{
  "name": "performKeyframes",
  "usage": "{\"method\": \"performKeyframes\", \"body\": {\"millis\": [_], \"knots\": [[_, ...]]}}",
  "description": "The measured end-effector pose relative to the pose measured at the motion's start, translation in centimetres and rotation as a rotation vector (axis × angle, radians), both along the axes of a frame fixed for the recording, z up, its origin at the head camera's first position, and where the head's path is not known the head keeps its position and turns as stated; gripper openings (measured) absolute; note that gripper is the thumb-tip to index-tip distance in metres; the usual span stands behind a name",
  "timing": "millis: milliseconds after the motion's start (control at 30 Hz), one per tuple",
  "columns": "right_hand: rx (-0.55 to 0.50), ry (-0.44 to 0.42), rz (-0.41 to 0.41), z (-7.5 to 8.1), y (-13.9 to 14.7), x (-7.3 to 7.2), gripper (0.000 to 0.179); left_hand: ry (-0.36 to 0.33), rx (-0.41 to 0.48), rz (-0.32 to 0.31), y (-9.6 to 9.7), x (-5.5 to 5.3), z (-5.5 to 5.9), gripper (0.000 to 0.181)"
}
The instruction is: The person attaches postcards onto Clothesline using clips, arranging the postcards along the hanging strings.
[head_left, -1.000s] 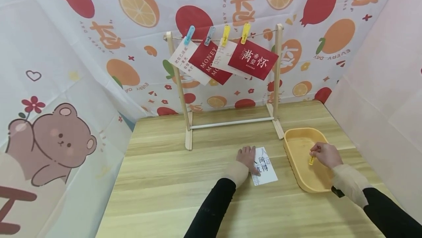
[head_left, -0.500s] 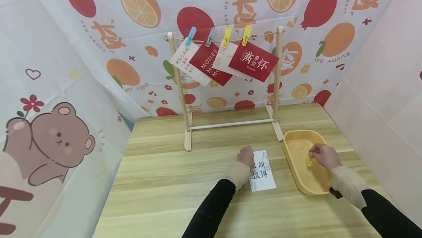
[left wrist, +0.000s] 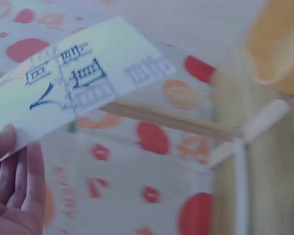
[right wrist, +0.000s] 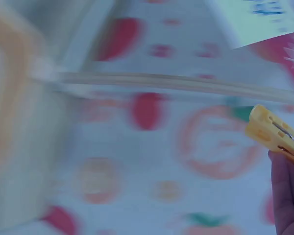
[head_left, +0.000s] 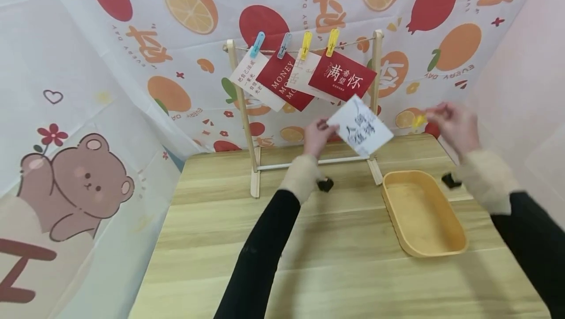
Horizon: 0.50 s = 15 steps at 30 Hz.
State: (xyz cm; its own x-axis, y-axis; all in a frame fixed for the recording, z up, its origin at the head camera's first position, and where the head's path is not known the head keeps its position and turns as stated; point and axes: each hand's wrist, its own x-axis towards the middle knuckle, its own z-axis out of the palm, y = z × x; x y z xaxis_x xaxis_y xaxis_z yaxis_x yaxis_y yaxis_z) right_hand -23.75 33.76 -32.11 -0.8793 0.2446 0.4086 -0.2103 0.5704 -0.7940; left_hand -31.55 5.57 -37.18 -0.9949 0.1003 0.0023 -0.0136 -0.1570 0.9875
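My left hand (head_left: 317, 137) pinches a white card (head_left: 361, 126) with dark lettering by one corner. It holds the card tilted in the air in front of the rack's right side, below the red hanging card (head_left: 342, 76). In the left wrist view, thumb and fingers grip the card's lower edge (left wrist: 83, 83). To the right, my right hand (head_left: 456, 125) pinches a yellow clothespin (head_left: 419, 120), raised above the table behind the tray. The right wrist view shows the yellow clothespin (right wrist: 274, 129) between its fingertips, partly cut off by the frame.
A wooden rack (head_left: 243, 108) carries a string with several cards clipped on it by blue, grey and yellow clothespins (head_left: 333, 42). The yellow tray (head_left: 397, 228) stands on the table's right. A fruit-print cloth (head_left: 207, 113) hangs close behind the rack.
My left hand has picked the white card up from the table and carried it up toward the rack. The right hand has lifted the yellow clothespin up out of the tray.
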Motion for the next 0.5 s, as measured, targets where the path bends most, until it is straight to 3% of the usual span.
{"method": "performKeyframes", "body": {"millis": [133,233,333,500], "knots": [[-0.256,0.066,0.085,8.3,-2.2,-3.4,0.016,0.000,0.115,0.062,0.7,-1.0,5.1,0.029],[-0.287,0.099,0.168,12.6,-4.6,-6.1,0.013,-0.030,0.213,0.123,0.7,-0.7,7.8,0.027],[-0.220,0.084,0.221,14.9,-6.8,-8.6,0.010,-0.099,0.263,0.202,1.2,-0.8,9.1,0.021],[-0.099,-0.014,0.202,16.4,-8.8,-11.2,0.006,-0.166,0.338,0.258,2.0,-0.9,10.1,0.018]]}}
